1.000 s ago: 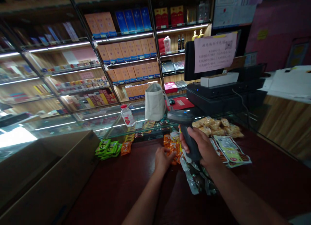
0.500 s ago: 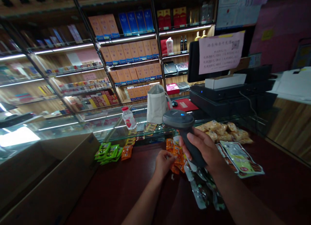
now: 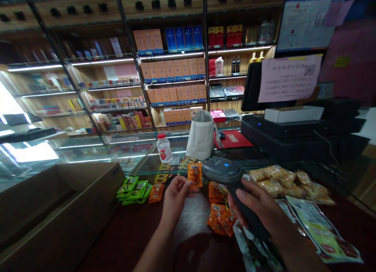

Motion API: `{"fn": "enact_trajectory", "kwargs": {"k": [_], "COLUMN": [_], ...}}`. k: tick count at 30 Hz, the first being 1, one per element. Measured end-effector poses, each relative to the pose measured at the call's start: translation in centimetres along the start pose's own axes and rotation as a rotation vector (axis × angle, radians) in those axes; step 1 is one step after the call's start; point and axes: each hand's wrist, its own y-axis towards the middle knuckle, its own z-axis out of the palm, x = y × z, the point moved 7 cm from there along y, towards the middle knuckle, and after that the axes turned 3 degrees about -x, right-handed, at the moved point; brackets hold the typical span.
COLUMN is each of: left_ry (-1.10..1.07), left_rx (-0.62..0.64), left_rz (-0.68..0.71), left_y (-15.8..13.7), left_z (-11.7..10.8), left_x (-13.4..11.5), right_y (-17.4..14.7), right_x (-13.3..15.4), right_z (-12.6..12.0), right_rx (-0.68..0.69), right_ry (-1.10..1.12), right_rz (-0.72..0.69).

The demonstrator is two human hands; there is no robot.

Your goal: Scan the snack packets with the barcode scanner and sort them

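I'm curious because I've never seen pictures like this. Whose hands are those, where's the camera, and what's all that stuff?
Those are a person's two bare hands, not a robot's. The camera is worn on that person's head, looking forward and down, so you see roughly what they see.

The right hand grips a dark scanner with a blue light on top; it looks like the kind shops use to read barcodes. The left hand holds up a small orange packet beside the scanner's head.

On the dark red surface lie more orange packets, green packets and tan bundles in clear wrapping. At the left is an open cardboard box.
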Motion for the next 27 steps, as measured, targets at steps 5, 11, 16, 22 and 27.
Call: {"fn": "enact_trajectory", "kwargs": {"k": [5, 11, 16, 22, 27], "left_ry": [-0.099, -0.117, -0.104, -0.080, 0.019], "left_rx": [-0.105, -0.098, -0.080, -0.087, -0.060], "left_rz": [0.039, 0.064, 0.053, 0.038, 0.053], "left_y": [0.2, 0.7, 1.0, 1.1, 1.3], "left_z": [-1.1, -1.6, -1.5, -1.5, -1.3], "left_x": [-0.6, -0.5, -0.1, 0.3, 0.4], "right_y": [0.0, -0.2, -0.1, 0.0, -0.1], "right_x": [-1.0, -1.2, -1.5, -1.4, -0.9], "right_z": [0.2, -0.4, -0.5, -0.9, -0.8], "right_rx": [0.028, -0.026, 0.002, 0.034, 0.045], "right_ry": [-0.040, -0.018, 0.010, -0.029, -0.034], "right_rz": [0.076, 0.146, 0.176, 0.183, 0.159]}}
